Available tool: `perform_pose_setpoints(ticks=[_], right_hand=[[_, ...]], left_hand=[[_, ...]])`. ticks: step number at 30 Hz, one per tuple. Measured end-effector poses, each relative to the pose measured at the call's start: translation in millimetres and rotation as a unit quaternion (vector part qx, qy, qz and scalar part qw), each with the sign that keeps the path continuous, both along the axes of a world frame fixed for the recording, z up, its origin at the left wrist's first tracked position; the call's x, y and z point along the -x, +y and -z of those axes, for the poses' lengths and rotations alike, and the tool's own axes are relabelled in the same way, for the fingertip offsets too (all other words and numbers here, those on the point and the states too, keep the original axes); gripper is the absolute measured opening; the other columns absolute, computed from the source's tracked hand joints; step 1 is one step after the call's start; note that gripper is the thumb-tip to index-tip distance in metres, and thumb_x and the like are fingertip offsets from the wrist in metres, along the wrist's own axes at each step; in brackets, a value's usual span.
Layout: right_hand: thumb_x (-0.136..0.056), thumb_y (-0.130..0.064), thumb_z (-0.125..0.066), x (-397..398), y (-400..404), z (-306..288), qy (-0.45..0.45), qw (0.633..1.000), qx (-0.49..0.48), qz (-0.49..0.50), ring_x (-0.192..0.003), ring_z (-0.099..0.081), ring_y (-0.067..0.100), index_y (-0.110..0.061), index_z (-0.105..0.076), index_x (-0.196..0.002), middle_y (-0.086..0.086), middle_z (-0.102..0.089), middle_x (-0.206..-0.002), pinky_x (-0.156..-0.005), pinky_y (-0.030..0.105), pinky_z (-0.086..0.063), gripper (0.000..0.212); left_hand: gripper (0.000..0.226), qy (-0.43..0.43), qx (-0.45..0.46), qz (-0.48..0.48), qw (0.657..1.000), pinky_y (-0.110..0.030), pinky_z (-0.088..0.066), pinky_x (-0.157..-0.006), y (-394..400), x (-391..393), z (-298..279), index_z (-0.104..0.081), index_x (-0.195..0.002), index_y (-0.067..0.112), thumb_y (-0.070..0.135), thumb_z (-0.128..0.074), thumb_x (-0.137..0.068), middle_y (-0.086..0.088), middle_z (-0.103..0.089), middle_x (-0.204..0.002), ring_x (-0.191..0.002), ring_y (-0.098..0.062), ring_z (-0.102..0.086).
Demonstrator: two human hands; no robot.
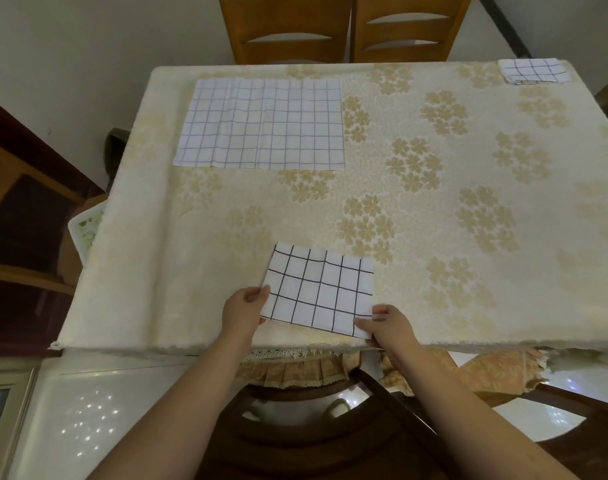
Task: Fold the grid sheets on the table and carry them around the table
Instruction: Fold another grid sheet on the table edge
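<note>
Folded grid sheet (318,291) lies at the near edge of the bench (434,209). Left hand (242,308) pinches its left edge; right hand (387,325) pinches its near right corner. Beyond it, far left: large unfolded grid sheet (261,124), flat. Far right corner: small folded stack (533,71).

home dining room | table (434,306) in floral cloth | wooden chairs (288,29)

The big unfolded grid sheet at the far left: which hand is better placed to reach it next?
Probably the left hand: the big unfolded grid sheet lies on its side. Both hands now pinch the small folded sheet; the right hand would have to cross over.
</note>
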State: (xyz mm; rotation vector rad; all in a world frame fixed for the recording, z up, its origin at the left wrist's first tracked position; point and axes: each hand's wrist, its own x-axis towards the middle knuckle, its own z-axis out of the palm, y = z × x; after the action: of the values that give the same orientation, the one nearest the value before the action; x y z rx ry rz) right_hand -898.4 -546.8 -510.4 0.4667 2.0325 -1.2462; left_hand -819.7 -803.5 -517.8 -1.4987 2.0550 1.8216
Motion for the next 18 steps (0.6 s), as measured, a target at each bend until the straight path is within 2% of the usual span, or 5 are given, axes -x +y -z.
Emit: perform_pose_setpoints(ticks=[6, 8, 11, 15, 18], right_hand=[[-0.083, -0.031, -0.076, 1, 1, -2, 0.039, 0.998, -0.036, -0.036, -0.068, -0.062, 0.017, -0.013, -0.056, -0.110, 0.004, -0.062, -0.089, -0.067, 0.034, -0.055, 0.038], [-0.086, -0.040, -0.071, 2, 1, -2, 0.088, 0.990, -0.090, -0.067, -0.075, -0.061, 0.015, -0.016, -0.057, -0.111, 0.002, -0.064, -0.092, -0.070, 0.031, -0.053, 0.038], [-0.089, -0.039, -0.066, 4, -3, -3, 0.194, 0.966, -0.128, -0.111, -0.075, -0.058, 0.011, -0.018, -0.057, -0.115, -0.003, -0.061, -0.087, -0.061, 0.022, -0.044, 0.035], [-0.091, -0.034, -0.064, 3, -23, 2, 0.373, 0.888, -0.136, -0.232, -0.102, -0.059, 0.019, -0.015, -0.058, -0.124, 0.000, -0.063, -0.111, -0.085, 0.032, -0.045, 0.039], [-0.094, -0.045, -0.049, 1, -45, 10, 0.432, 0.818, -0.145, -0.353, -0.122, -0.054, 0.024, -0.015, -0.054, -0.135, 0.004, -0.060, -0.132, -0.099, 0.041, -0.045, 0.051]], left_hand=[[0.024, -0.050, 0.101, 0.096, 0.989, -0.030, -0.045, -0.074, -8, 10, 3, -0.067, -0.106, 0.006, 0.026, -0.062, -0.094, -0.005, -0.066, -0.099, -0.085, -0.019, -0.057], [0.021, -0.061, 0.130, 0.113, 0.983, -0.028, -0.042, -0.075, -9, 9, 2, -0.065, -0.108, 0.007, 0.023, -0.060, -0.095, -0.002, -0.063, -0.098, -0.088, -0.019, -0.056], [0.020, -0.050, 0.131, 0.120, 0.983, -0.028, -0.043, -0.078, -9, 4, 2, -0.062, -0.112, 0.009, 0.018, -0.061, -0.094, 0.001, -0.060, -0.099, -0.092, -0.018, -0.057], [0.024, -0.035, 0.102, 0.106, 0.988, -0.028, -0.043, -0.081, -8, 4, 3, -0.062, -0.114, 0.011, 0.023, -0.063, -0.093, 0.002, -0.061, -0.102, -0.094, -0.015, -0.056], [0.028, -0.051, 0.117, 0.091, 0.988, -0.028, -0.041, -0.079, -8, 7, 3, -0.064, -0.112, 0.009, 0.030, -0.052, -0.099, -0.002, -0.064, -0.105, -0.093, -0.016, -0.055]])
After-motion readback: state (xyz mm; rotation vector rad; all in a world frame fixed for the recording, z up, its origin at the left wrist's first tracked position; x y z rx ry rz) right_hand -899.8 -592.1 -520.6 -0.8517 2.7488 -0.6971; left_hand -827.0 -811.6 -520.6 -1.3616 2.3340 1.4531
